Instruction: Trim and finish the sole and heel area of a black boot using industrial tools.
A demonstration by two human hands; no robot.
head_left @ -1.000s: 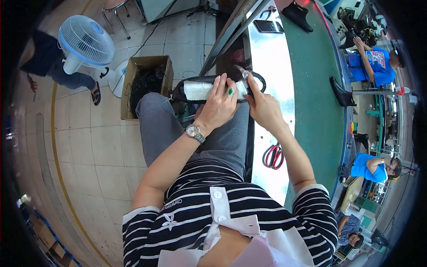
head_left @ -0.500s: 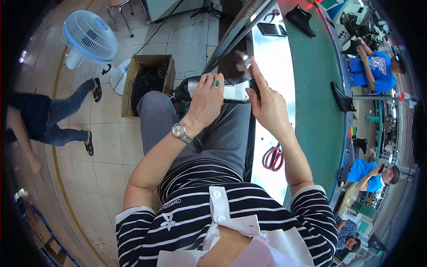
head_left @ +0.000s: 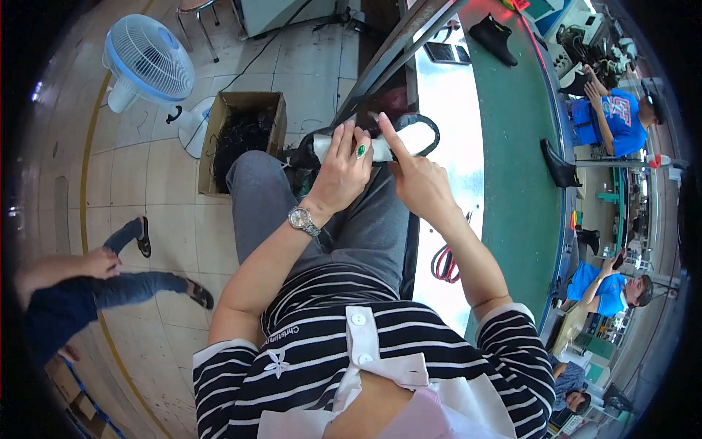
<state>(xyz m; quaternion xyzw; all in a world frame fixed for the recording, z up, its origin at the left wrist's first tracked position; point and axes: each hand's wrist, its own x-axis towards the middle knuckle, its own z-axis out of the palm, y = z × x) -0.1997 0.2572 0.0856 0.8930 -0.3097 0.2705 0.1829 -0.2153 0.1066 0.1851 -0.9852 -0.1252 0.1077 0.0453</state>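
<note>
Over my lap lies a black boot [head_left: 420, 137], sole side up, with a whitish bottom ringed by black material. My left hand [head_left: 338, 167] is closed on its middle, fingers across the whitish bottom. My right hand [head_left: 424, 186] rests on the boot's right part, its index finger stretched out and the other fingers curled under. By that fingertip shows the small pale tip of a metal tool [head_left: 374, 115]; most of the tool is hidden by my right hand.
A cardboard box [head_left: 279, 143] of black scraps stands beyond my left knee, near a fan [head_left: 150, 58]. Red-handled scissors [head_left: 444, 265] and a phone [head_left: 442, 53] lie on the metal ledge. Black boots [head_left: 493, 38] sit on the green belt [head_left: 515, 219]. A person [head_left: 110, 293] walks at left.
My right hand has come down onto the boot, and the tool that was raised and blurred is now mostly hidden. More of the boot's right end shows. The person at left has moved nearer.
</note>
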